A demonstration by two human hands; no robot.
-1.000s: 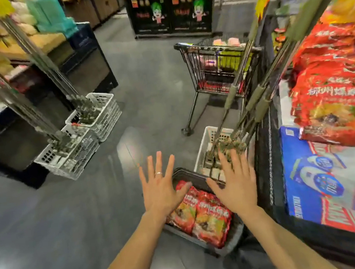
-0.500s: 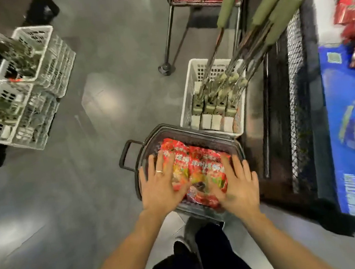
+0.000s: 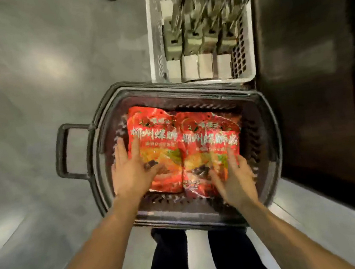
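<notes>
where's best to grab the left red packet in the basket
The left red packet lies flat in the basket, its right edge against the other packet. Probably pinch its free left edge, coming from above on the left, where the left hand rests.

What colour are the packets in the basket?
Red packets with white lettering, clearest in the head view.

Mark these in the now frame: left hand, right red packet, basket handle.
left hand [image 3: 130, 176]: head view, on the back of the hand.
right red packet [image 3: 211, 139]: head view, on the printed front, upper half.
basket handle [image 3: 59, 152]: head view, on the outer bar of the loop.
</notes>
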